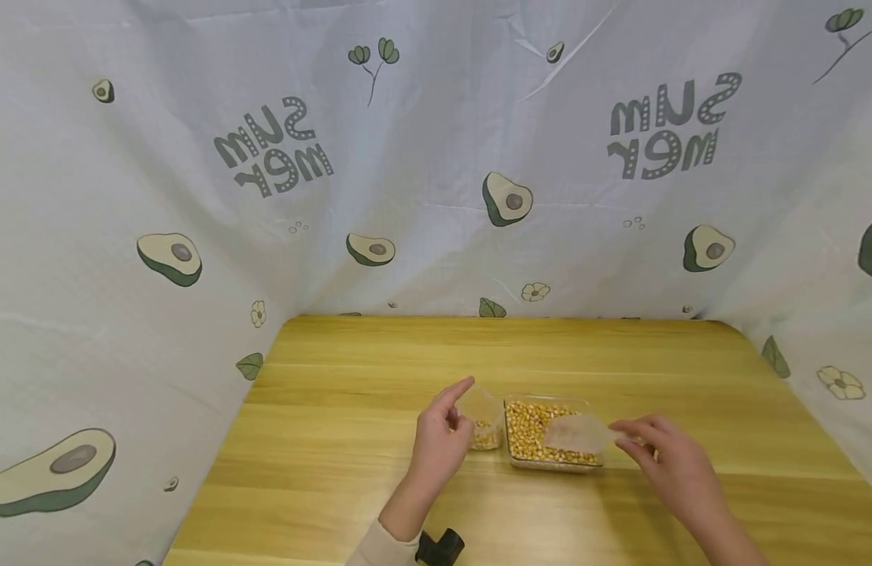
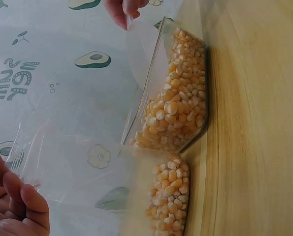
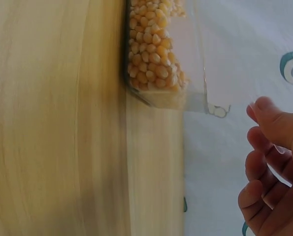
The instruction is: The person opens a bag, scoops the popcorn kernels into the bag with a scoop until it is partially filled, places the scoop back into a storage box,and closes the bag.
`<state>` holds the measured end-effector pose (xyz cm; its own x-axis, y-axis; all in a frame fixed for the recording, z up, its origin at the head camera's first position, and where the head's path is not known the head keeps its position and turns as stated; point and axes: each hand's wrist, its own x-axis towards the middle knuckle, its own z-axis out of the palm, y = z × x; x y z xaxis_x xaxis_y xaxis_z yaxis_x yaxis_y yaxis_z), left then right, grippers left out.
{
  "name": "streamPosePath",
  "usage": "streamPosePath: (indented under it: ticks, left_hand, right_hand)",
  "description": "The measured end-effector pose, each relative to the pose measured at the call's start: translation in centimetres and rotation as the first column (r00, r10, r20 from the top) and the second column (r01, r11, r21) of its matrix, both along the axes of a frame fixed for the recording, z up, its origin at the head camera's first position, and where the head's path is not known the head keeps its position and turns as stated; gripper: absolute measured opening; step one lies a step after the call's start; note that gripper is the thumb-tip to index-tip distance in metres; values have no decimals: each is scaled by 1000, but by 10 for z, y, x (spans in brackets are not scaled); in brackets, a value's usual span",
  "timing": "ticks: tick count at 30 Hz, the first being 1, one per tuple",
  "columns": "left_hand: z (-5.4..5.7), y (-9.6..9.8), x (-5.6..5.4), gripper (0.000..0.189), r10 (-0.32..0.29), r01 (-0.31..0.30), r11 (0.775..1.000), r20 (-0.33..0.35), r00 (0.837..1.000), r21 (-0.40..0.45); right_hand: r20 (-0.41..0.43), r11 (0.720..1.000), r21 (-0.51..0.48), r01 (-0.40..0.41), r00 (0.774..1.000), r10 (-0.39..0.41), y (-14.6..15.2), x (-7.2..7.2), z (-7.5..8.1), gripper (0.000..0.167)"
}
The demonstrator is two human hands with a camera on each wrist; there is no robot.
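My left hand (image 1: 439, 440) pinches the upper edge of a clear plastic bag (image 2: 72, 169), which stands on the table with corn kernels (image 2: 170, 196) in its bottom. Right beside the bag is a rectangular glass container (image 1: 556, 467) heaped with yellow corn kernels (image 1: 526, 431). Between the thumb and fingertips of my right hand (image 1: 676, 468) is the narrow end of a translucent white plastic scoop (image 1: 575, 434). Its broad end lies over the kernels inside the container, and how deep it reaches is hard to see.
The wooden table (image 1: 336, 440) carries the bag and container near its middle. A patterned white curtain (image 1: 421, 157) hangs behind the table and along both sides. A black device (image 1: 441, 547) sits at my left wrist.
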<state>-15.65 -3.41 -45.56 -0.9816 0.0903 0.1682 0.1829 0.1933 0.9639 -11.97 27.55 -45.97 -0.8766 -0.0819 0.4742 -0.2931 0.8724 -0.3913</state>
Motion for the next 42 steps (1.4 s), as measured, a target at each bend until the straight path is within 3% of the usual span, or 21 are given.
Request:
streamPosePath:
  ticks: [6,13,17,26,42]
  left_hand:
    - [-2,1,0,64,4,-4,1000,-4,1000,-11]
    - [-3,2,0,64,6,-6,1000,-5,1000,-14]
    - [-3,2,0,64,4,-4,1000,11,1000,-5]
    - [-1,2,2,64,2,-3,999,25,1000,45]
    - [-5,2,2,64,0,-1,998,24,1000,57]
  right_hand:
    - [0,999,-48,-15,1000,15,-6,-2,-10,26]
    - [83,986,-165,6,997,8,-14,-8,-26,23]
    - [87,976,-214,32,996,-14,-16,-8,-32,22]
    - [102,950,-304,77,994,-48,-18,-7,-37,17]
    - [155,908,-396,133,985,-76,-15,-6,-46,16]
